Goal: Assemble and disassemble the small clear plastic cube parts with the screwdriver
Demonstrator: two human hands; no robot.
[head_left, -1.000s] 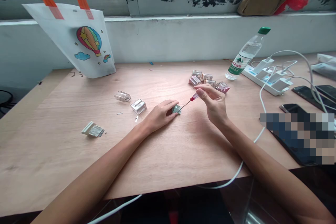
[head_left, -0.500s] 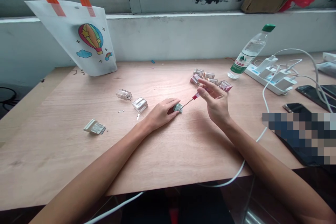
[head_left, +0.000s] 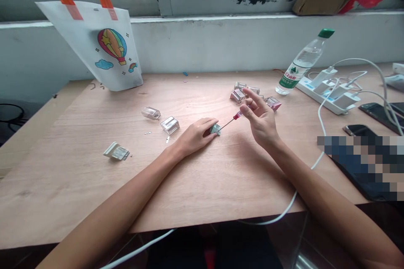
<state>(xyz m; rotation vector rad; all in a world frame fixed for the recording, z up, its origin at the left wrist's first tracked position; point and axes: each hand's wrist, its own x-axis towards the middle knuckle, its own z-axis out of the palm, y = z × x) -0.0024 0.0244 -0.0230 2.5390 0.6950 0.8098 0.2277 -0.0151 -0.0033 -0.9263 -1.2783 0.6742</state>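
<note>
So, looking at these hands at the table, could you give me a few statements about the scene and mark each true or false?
The right hand holds a red-handled screwdriver. True.
The left hand holds a phone. False: it grips a small greenish part.
The tote bag shows a hot-air balloon. True.
The power strip lies on the floor. False: it sits on the wooden table.
</note>
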